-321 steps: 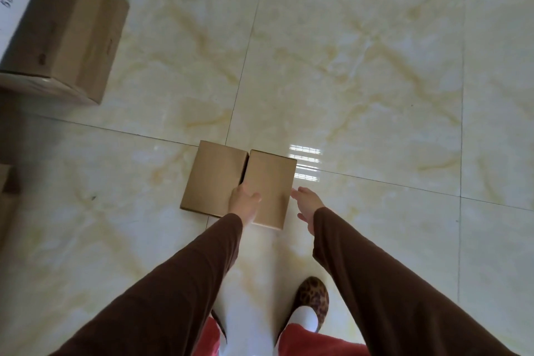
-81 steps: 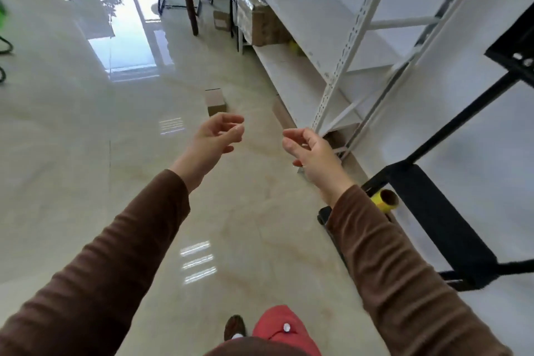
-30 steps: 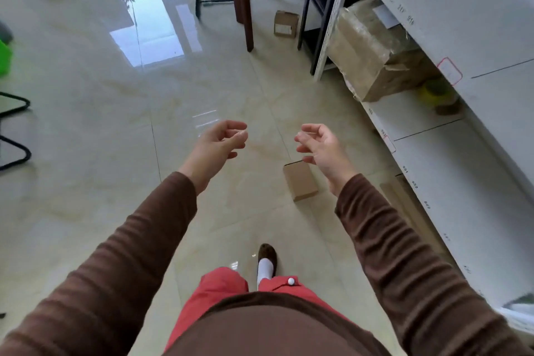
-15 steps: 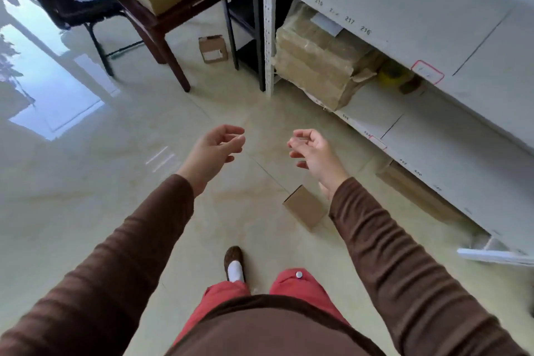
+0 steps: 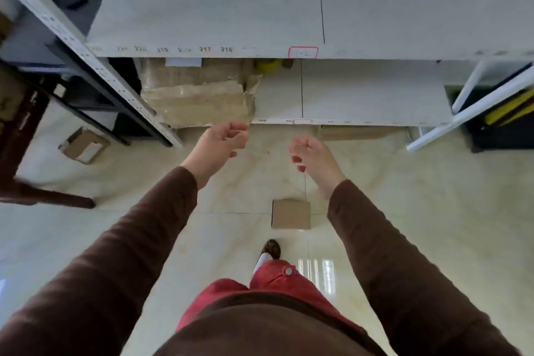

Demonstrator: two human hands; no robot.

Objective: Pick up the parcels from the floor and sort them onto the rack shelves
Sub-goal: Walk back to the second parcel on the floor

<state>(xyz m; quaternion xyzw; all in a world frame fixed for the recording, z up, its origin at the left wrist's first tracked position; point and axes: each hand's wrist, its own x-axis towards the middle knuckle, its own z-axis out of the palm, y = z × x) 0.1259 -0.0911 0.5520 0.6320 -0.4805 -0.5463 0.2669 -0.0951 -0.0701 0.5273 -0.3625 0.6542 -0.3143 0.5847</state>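
Facing the rack (image 5: 202, 9), I have both arms out over the pale floor (image 5: 433, 211). My left hand (image 5: 221, 143) and right hand (image 5: 313, 157) hang empty in the air, fingers loosely curled, gripping nothing. A small brown parcel (image 5: 291, 214) lies flat on the floor below and between them, just ahead of my shoe (image 5: 271, 248). On the lower shelf (image 5: 361, 95) sits a large taped carton (image 5: 199, 101); another small parcel (image 5: 83, 145) lies on the floor far left
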